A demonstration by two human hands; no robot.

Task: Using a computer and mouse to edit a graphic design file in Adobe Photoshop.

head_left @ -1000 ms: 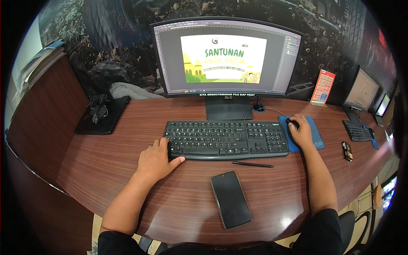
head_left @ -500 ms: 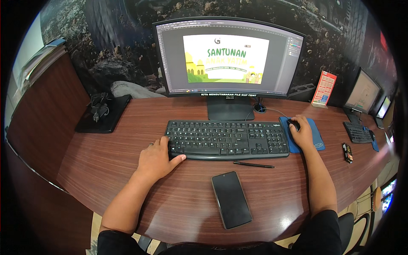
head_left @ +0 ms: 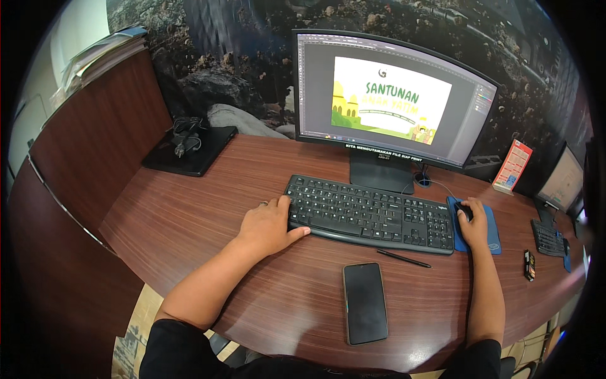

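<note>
My left hand (head_left: 268,224) rests at the left end of a black keyboard (head_left: 369,213), fingers on its edge keys, thumb along the front rim. My right hand (head_left: 475,221) lies over a black mouse (head_left: 464,210) on a blue mouse pad (head_left: 492,241) right of the keyboard. Behind the keyboard stands a curved monitor (head_left: 391,101) showing a design program with a green and yellow picture. A black pen (head_left: 404,258) lies just in front of the keyboard. A black phone (head_left: 365,303) lies face up nearer me, screen dark.
A brown wooden desk (head_left: 189,221) curves around me. A closed black laptop (head_left: 189,148) with a coiled charger on it sits at the far left. At the right stand a red card (head_left: 512,166), a second monitor (head_left: 560,180) and a second keyboard (head_left: 546,237). Papers (head_left: 101,57) top the left partition.
The view has shifted, so the desk things appear further right in the picture. Both hands keep their places on the keyboard and the mouse.
</note>
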